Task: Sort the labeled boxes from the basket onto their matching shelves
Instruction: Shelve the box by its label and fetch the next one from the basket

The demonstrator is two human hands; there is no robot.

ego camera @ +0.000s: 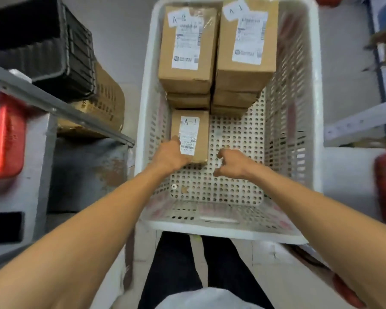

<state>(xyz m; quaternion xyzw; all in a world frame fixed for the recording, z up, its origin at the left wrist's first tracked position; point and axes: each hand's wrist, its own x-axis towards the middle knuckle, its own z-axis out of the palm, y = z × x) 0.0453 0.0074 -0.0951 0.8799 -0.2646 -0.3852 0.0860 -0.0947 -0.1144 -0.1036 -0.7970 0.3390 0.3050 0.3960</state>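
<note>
Head view shows left hand (pixel 172 156) gripping the near A-1 box (pixel 196 132) in the basket (pixel 318 108), right hand (pixel 231 162) loosely curled, empty, at its 4 o'clock.

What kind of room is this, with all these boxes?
Probably a storeroom or parcel-sorting room: cardboard boxes with shipping labels marked A-1 and A-2 sit in a big white basket, and metal shelves stand on both sides.

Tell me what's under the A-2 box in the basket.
One more cardboard box: only its brown front edge shows beneath the A-2 box. Its label and anything lower are covered.
</note>
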